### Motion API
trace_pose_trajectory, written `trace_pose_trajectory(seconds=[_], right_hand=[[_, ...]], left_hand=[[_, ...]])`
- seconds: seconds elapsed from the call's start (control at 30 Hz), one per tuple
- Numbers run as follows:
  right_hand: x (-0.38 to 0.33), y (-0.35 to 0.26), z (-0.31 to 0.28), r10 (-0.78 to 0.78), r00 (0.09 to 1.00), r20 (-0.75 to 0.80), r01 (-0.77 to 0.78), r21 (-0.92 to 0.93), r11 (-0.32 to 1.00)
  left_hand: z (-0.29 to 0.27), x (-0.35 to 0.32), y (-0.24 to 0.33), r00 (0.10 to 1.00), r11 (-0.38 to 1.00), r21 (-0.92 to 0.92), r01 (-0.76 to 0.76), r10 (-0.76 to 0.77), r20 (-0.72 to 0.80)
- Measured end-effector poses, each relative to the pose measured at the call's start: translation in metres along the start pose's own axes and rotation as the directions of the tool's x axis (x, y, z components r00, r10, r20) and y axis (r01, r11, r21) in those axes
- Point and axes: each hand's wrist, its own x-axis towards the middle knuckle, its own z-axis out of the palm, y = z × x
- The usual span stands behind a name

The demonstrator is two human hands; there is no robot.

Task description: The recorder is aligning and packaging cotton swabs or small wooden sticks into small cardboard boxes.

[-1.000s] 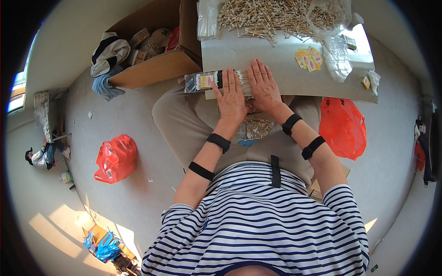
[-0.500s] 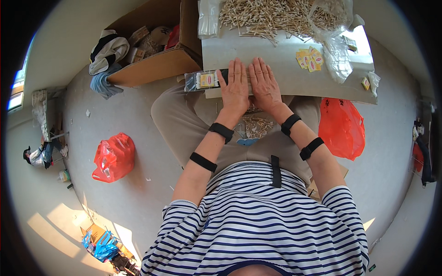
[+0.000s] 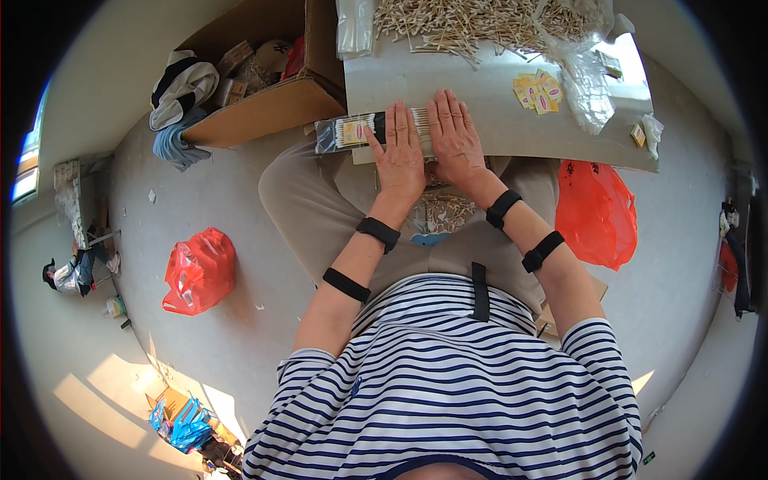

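Unmoved: both hands (image 3: 428, 144) flat, fingers spread, pressing stick packet (image 3: 352, 132).

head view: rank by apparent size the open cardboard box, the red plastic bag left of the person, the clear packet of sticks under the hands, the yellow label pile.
Largest to smallest, as they appear:
1. open brown cardboard box
2. red plastic bag on the floor
3. clear plastic packet of thin wooden sticks, partly hidden under the left hand, so unsure against the bag
4. small pile of yellow labels

Stick packet (image 3: 360, 132) on board (image 3: 496, 132) — stick pile (image 3: 472, 20) behind, box (image 3: 264, 104) left.
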Motion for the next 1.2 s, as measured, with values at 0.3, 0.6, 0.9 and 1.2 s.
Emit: trace_pose_trajectory(seconds=[0.3, 0.6, 0.9, 1.2], right_hand=[[-0.001, 0.001, 0.003, -0.004, 0.999, -0.034, 0.005, 0.030, 1.000], [-0.001, 0.001, 0.005, 0.004, 0.999, -0.034, -0.003, 0.032, 0.999], [0.001, -0.002, 0.005, 0.003, 0.999, -0.034, -0.003, 0.004, 1.000], [-0.001, 0.004, 0.004, -0.025, 1.000, 0.001, 0.025, 0.010, 1.000]], left_hand=[[-0.027, -0.015, -0.004, 0.994, 0.990, -0.115, -0.086, 0.093, 0.062], [-0.035, -0.019, -0.001, 0.989, 0.982, -0.181, -0.045, 0.070, 0.133], [-0.018, -0.024, 0.004, 0.990, 0.992, -0.123, 0.033, -0.016, 0.142], [-0.032, -0.021, -0.004, 0.976, 0.992, -0.128, -0.010, 0.037, 0.215]])
